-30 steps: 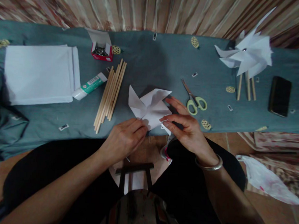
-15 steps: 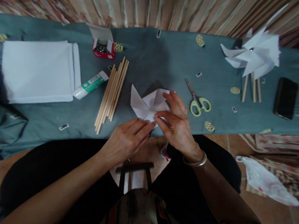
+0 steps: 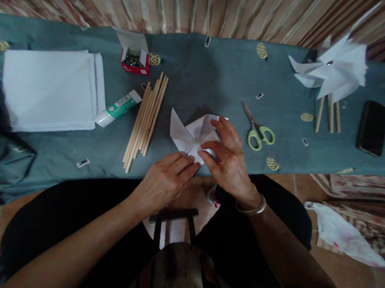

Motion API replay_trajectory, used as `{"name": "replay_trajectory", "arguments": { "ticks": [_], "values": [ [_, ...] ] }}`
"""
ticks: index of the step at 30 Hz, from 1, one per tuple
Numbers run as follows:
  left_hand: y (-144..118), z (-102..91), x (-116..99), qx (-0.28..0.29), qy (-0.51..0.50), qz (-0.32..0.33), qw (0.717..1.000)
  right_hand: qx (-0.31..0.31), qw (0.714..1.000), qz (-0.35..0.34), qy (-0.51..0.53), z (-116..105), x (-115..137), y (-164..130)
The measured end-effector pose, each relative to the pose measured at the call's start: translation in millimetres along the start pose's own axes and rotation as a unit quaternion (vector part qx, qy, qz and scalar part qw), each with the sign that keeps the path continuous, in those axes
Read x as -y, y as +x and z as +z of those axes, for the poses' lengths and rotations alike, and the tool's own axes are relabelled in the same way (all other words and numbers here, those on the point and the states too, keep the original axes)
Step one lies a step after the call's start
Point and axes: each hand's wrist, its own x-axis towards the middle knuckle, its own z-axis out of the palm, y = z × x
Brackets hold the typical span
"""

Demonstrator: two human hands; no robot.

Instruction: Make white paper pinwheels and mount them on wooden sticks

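Note:
A white paper pinwheel (image 3: 188, 137) lies at the near edge of the cloth-covered table, between my hands. One pointed blade stands up on its left; folded blades meet near the middle. My left hand (image 3: 166, 173) pinches its lower edge, thumb and fingers together on the paper. From the right, my right hand (image 3: 229, 157) reaches over it, thumb and forefinger close together at the centre and the other fingers resting on the right blade. Whatever sits between those fingertips is too small to make out. A silver bracelet (image 3: 252, 206) circles my right wrist.
Wooden sticks (image 3: 146, 123), a glue tube (image 3: 118, 108), a red box of metal pins (image 3: 135, 62) and white paper sheets (image 3: 48, 91) lie left. To the right are green-handled scissors (image 3: 258, 133), finished pinwheels (image 3: 338, 70) on sticks and a black phone (image 3: 372, 128).
The view has shifted slightly, so table items appear a little further right. Both hands keep nearly the same hold on the paper pinwheel, with only small finger movement.

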Motion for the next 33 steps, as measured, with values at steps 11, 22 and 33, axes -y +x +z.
{"name": "replay_trajectory", "arguments": {
  "ticks": [11, 22, 33],
  "values": [
    [-1.4, -0.8, -0.9, 0.001, -0.009, 0.000, 1.000, 0.011, 1.000, 0.004, -0.011, -1.4, 2.0, -1.1],
    [0.4, -1.4, 0.2, 0.011, -0.004, 0.000, 1.000, 0.003, 1.000, 0.003, -0.026, -1.6, 5.0, -2.1],
    [1.4, -1.6, 0.1, 0.014, -0.003, 0.007, 1.000, -0.015, 0.999, -0.008, -0.028, 0.8, 4.3, -5.3]
  ]
}}
